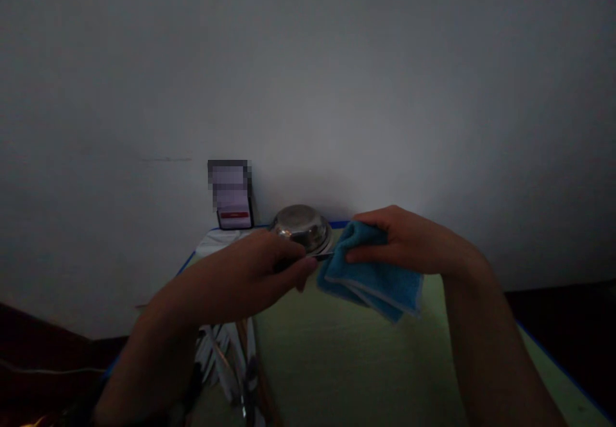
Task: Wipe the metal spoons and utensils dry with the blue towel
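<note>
My left hand (260, 266) is closed, thumb and fingers pinching a thin metal utensil (323, 256). Only a short stretch of it shows between my hands, so its exact kind is unclear. A folded blue cloth (370, 273) with pale edging is gripped in my right hand (404, 237), thumb in front and fingers behind. The cloth meets the utensil's right end and hides it. Just behind my left fingers, a shiny metal bowl (301, 225) sits upside down on the table.
A phone (235, 199) leans upright against the grey wall (337, 93). Several utensils (226, 363), metal and wooden, lie in a pile at the lower left, partly under my left forearm. The table has a pale green cover (346, 356) with blue edges.
</note>
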### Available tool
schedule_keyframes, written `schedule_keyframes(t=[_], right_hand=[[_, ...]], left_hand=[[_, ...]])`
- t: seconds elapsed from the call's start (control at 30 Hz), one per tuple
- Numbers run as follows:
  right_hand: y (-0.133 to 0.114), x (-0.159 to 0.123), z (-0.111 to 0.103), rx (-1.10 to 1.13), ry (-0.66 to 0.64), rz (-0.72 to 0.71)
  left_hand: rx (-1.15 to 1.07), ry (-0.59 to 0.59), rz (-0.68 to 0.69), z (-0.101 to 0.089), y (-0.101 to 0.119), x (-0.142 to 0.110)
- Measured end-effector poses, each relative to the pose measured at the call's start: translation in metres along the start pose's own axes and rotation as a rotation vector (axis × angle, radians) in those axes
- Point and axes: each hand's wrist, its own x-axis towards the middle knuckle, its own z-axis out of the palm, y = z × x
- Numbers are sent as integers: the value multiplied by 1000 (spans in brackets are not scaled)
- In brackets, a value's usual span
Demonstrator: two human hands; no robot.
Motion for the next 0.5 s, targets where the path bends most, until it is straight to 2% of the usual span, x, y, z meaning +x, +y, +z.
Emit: schedule_keyframes(t=[0.27, 0.5], right_hand=[[0, 2, 2, -20, 20, -2], [-1, 4, 3, -20, 13, -45]], left_hand=[[9, 10, 2, 3, 2, 3], [28, -29, 5, 6, 5, 7]])
